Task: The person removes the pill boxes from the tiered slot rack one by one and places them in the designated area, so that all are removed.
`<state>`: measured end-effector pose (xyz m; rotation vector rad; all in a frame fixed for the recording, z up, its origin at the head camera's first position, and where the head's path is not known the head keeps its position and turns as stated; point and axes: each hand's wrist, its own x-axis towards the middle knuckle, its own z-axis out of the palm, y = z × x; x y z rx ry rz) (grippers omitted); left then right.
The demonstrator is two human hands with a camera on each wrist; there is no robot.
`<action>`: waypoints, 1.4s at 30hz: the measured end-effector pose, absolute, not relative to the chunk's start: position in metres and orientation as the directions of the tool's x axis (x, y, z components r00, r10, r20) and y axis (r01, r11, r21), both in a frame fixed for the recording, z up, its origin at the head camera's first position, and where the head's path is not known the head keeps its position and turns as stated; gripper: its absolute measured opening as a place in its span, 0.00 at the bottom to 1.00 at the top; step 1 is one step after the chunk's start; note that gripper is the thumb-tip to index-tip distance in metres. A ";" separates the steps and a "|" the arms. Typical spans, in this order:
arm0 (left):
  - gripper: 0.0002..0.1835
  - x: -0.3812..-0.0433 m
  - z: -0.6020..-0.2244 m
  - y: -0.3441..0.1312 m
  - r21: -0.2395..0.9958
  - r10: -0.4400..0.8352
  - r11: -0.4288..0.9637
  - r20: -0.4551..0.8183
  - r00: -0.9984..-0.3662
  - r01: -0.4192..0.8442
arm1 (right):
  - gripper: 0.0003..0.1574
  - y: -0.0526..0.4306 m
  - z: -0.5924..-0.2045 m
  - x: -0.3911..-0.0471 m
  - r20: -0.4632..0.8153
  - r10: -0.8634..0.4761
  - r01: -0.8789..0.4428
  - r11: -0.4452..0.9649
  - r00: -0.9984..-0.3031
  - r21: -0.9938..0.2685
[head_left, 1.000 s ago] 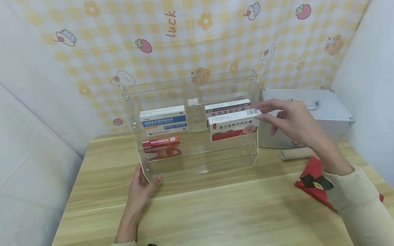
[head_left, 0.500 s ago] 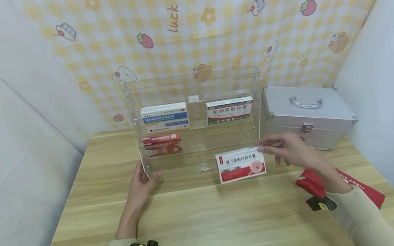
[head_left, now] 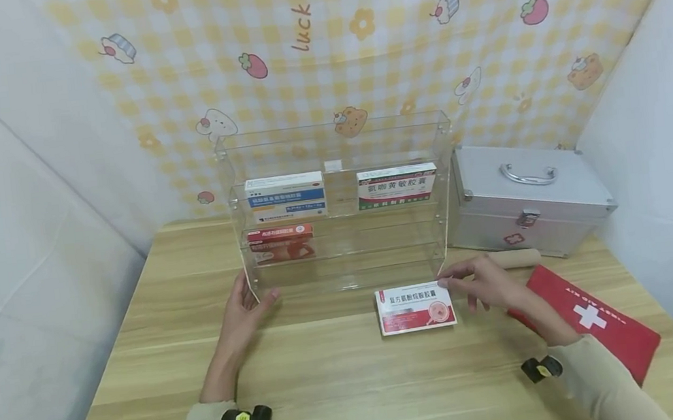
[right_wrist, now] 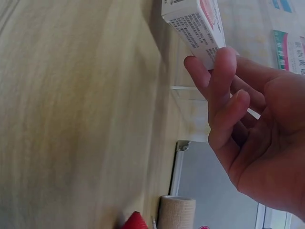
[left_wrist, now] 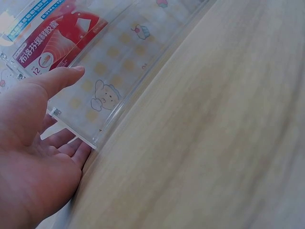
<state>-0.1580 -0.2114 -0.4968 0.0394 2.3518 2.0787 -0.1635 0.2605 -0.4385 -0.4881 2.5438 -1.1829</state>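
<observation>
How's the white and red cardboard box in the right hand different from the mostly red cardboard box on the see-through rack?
The white and red cardboard box is white on top with red below; the mostly red cardboard box looks red nearly all over. The first has big dark writing, the second white writing. The right hand pinches the first, while the second sits in the clear plastic rack. Both are oblong.

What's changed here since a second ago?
The white-and-red medicine box moved down from the right side of the clear rack toward the wooden tabletop. The right hand went with it, still pinching its upper right corner; nothing was let go. The left hand stayed at the rack's lower left corner, and the blue-and-white box, red box and green-and-white box stayed on its shelves.
</observation>
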 end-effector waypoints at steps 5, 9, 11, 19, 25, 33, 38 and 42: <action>0.47 -0.160 -0.496 -0.211 0.993 0.022 0.114 0.013 -1.000 0.015 | 0.17 0.259 -0.446 -0.164 -0.097 -0.397 -0.189 0.619 -0.913 -0.762; 0.47 -0.158 -0.487 -0.209 0.995 0.028 0.101 -0.003 -1.000 0.000 | 0.16 0.257 -0.450 -0.164 -0.099 -0.362 -0.165 0.631 -0.927 -0.758; 0.48 -0.156 -0.481 -0.207 0.995 0.035 0.097 -0.010 -0.999 -0.007 | 0.16 0.257 -0.451 -0.165 -0.098 -0.351 -0.159 0.635 -0.931 -0.756; 0.48 -0.159 -0.484 -0.208 0.994 0.035 0.113 -0.001 -0.999 0.003 | 0.14 0.257 -0.455 -0.167 -0.060 -0.349 -0.196 0.652 -0.935 -0.733; 0.48 -0.160 -0.493 -0.209 0.992 0.017 0.123 0.018 -1.000 0.020 | 0.12 0.256 -0.458 -0.167 -0.053 -0.339 -0.197 0.660 -0.939 -0.725; 0.47 -0.158 -0.493 -0.210 0.991 0.016 0.132 0.011 -1.000 0.013 | 0.11 0.253 -0.461 -0.167 -0.055 -0.331 -0.192 0.667 -0.942 -0.720; 0.47 -0.157 -0.494 -0.211 0.990 0.021 0.138 0.011 -1.000 0.014 | 0.12 0.252 -0.461 -0.164 -0.004 -0.328 -0.240 0.697 -0.945 -0.675; 0.47 -0.157 -0.494 -0.211 0.990 0.023 0.138 0.008 -1.000 0.011 | 0.12 0.249 -0.454 -0.157 0.100 -0.300 -0.302 0.769 -0.949 -0.563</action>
